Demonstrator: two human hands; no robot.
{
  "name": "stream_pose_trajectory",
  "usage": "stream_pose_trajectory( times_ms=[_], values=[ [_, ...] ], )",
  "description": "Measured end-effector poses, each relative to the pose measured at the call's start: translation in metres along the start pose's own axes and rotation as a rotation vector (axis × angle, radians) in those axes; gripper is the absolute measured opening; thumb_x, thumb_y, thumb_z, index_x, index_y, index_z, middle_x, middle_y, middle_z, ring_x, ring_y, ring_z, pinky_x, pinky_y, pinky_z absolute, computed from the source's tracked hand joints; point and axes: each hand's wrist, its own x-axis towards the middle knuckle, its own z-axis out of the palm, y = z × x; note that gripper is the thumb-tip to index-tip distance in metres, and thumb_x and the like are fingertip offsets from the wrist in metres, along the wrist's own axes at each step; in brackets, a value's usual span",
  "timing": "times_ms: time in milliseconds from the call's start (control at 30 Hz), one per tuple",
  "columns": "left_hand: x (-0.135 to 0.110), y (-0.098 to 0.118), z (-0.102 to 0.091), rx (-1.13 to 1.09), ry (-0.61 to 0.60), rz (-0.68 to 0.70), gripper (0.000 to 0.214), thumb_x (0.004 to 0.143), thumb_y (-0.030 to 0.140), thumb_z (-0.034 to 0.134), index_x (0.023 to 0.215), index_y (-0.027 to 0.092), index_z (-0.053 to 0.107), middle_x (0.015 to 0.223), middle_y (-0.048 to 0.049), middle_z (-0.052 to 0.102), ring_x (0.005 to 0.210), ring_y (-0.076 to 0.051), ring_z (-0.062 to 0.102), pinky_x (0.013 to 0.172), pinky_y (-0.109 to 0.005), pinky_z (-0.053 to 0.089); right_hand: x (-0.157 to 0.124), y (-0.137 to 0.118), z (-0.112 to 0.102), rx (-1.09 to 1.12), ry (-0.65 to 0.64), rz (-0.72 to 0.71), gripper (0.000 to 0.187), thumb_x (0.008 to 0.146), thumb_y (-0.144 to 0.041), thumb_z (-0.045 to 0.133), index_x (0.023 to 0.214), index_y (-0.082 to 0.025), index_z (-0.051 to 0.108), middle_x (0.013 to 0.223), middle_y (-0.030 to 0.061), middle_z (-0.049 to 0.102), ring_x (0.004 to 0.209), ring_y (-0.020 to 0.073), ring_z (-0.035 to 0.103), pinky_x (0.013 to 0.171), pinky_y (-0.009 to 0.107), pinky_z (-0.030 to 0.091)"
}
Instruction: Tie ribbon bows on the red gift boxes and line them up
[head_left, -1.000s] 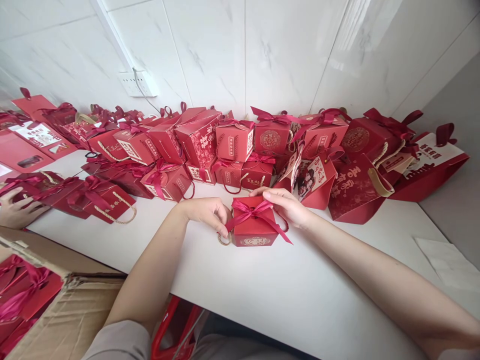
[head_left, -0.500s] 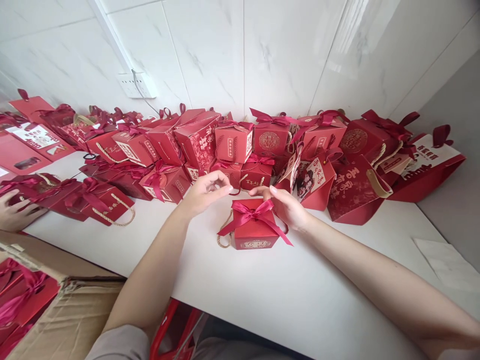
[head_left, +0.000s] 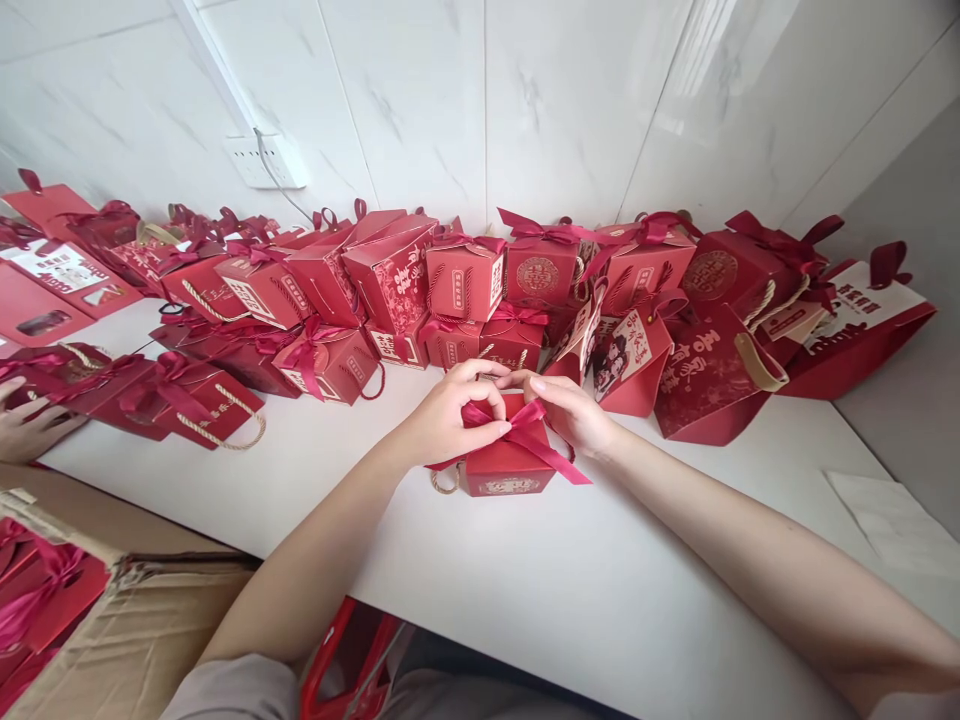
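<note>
A small red gift box [head_left: 510,478] with a gold emblem stands on the white table in front of me. A shiny crimson ribbon bow [head_left: 529,425] lies across its top, and a gold cord handle [head_left: 445,480] hangs at its left side. My left hand [head_left: 465,410] reaches over the top from the left, thumb and forefinger closed on the bow near its knot. My right hand [head_left: 577,410] curves around the back right corner, thumb close to the bow's right loop and fingers apart. The box's back and the bow's left loop are mostly hidden by my left hand.
Several red gift boxes [head_left: 390,270] with ribbons and cords are stacked along the tiled wall. At far left, another person's hand [head_left: 34,425] rests by more boxes. An open cardboard box [head_left: 150,620] of red boxes stands lower left. White paper [head_left: 889,515] lies at right.
My left hand has come down and right, from above the table onto the ribbon bow. My right hand has stayed by the box's right side. The view has shifted slightly.
</note>
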Motion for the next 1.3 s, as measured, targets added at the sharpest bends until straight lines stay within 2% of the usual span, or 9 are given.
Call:
stream_pose_trajectory(
  times_ms=[233, 333, 500, 667, 767, 867, 1000, 1167, 1300],
  values=[
    [0.001, 0.001, -0.001, -0.057, -0.049, 0.001, 0.008, 0.083, 0.027, 0.067, 0.079, 0.019, 0.066, 0.134, -0.0061, 0.051, 0.127, -0.025, 0.053, 0.113, -0.042, 0.039, 0.000, 0.002, 0.004, 0.075, 0.010, 0.067, 0.045, 0.092, -0.050, 0.058, 0.059, -0.020, 0.056, 0.112, 0.0050, 0.069, 0.105, 0.0254, 0.059, 0.098, 0.037, 0.040],
    [0.001, -0.003, -0.005, -0.118, -0.089, 0.012, 0.008, 0.082, 0.028, 0.068, 0.081, 0.019, 0.066, 0.136, -0.0070, 0.050, 0.129, -0.025, 0.052, 0.114, -0.042, 0.038, 0.000, 0.002, 0.005, 0.066, 0.009, 0.070, 0.044, 0.091, -0.050, 0.060, 0.059, -0.020, 0.056, 0.113, 0.0048, 0.069, 0.106, 0.0259, 0.059, 0.096, 0.036, 0.040],
    [0.002, -0.023, -0.018, -0.392, -0.196, 0.036, 0.022, 0.085, 0.029, 0.064, 0.105, 0.022, 0.060, 0.139, -0.0093, 0.051, 0.131, -0.027, 0.051, 0.112, -0.047, 0.039, 0.000, 0.003, 0.002, 0.025, -0.011, 0.048, 0.042, 0.093, -0.050, 0.057, 0.063, -0.020, 0.059, 0.113, 0.0062, 0.069, 0.114, 0.0276, 0.055, 0.098, 0.037, 0.037],
    [0.004, -0.043, -0.025, -0.569, -0.269, 0.056, 0.021, 0.081, 0.033, 0.060, 0.098, 0.019, 0.061, 0.142, -0.0123, 0.050, 0.132, -0.034, 0.049, 0.112, -0.055, 0.037, -0.001, 0.003, 0.002, 0.001, -0.003, 0.046, 0.043, 0.092, -0.053, 0.057, 0.065, -0.020, 0.062, 0.112, 0.0069, 0.069, 0.112, 0.0279, 0.056, 0.099, 0.038, 0.037],
    [0.005, -0.048, -0.024, -0.576, -0.264, 0.053, 0.016, 0.075, 0.030, 0.063, 0.087, 0.018, 0.063, 0.144, -0.0119, 0.048, 0.135, -0.036, 0.045, 0.115, -0.058, 0.031, -0.001, 0.002, 0.004, -0.005, -0.005, 0.040, 0.043, 0.092, -0.054, 0.056, 0.067, -0.020, 0.063, 0.113, 0.0069, 0.069, 0.112, 0.0276, 0.056, 0.098, 0.037, 0.038],
    [0.005, -0.049, -0.023, -0.601, -0.258, 0.053, 0.011, 0.075, 0.027, 0.062, 0.075, 0.017, 0.063, 0.145, -0.0113, 0.048, 0.134, -0.036, 0.046, 0.117, -0.058, 0.029, 0.000, 0.001, 0.005, 0.004, -0.010, 0.051, 0.044, 0.094, -0.055, 0.054, 0.067, -0.020, 0.062, 0.113, 0.0066, 0.069, 0.108, 0.0267, 0.057, 0.098, 0.038, 0.039],
    [0.006, -0.046, -0.022, -0.623, -0.205, 0.032, 0.023, 0.081, 0.033, 0.057, 0.067, 0.016, 0.060, 0.141, -0.0113, 0.054, 0.130, -0.036, 0.050, 0.117, -0.056, 0.031, 0.000, 0.003, 0.007, 0.025, -0.029, 0.040, 0.047, 0.095, -0.056, 0.049, 0.066, -0.020, 0.061, 0.111, 0.0072, 0.069, 0.113, 0.0277, 0.056, 0.102, 0.039, 0.037],
    [0.006, -0.036, -0.021, -0.474, -0.156, -0.047, 0.032, 0.087, 0.040, 0.055, 0.064, 0.017, 0.050, 0.135, -0.0113, 0.058, 0.124, -0.033, 0.055, 0.112, -0.052, 0.037, -0.001, 0.004, 0.010, 0.050, -0.045, 0.019, 0.046, 0.094, -0.058, 0.053, 0.067, -0.021, 0.063, 0.114, 0.0061, 0.068, 0.126, 0.0279, 0.050, 0.109, 0.039, 0.033],
    [0.006, -0.030, -0.017, -0.316, -0.146, -0.076, 0.036, 0.079, 0.039, 0.070, 0.067, 0.017, 0.044, 0.133, -0.0119, 0.057, 0.127, -0.030, 0.053, 0.111, -0.052, 0.036, -0.001, 0.002, 0.012, 0.077, -0.049, 0.043, 0.047, 0.091, -0.060, 0.056, 0.066, -0.021, 0.061, 0.115, 0.0053, 0.067, 0.125, 0.0280, 0.052, 0.108, 0.040, 0.035]
  ],
)
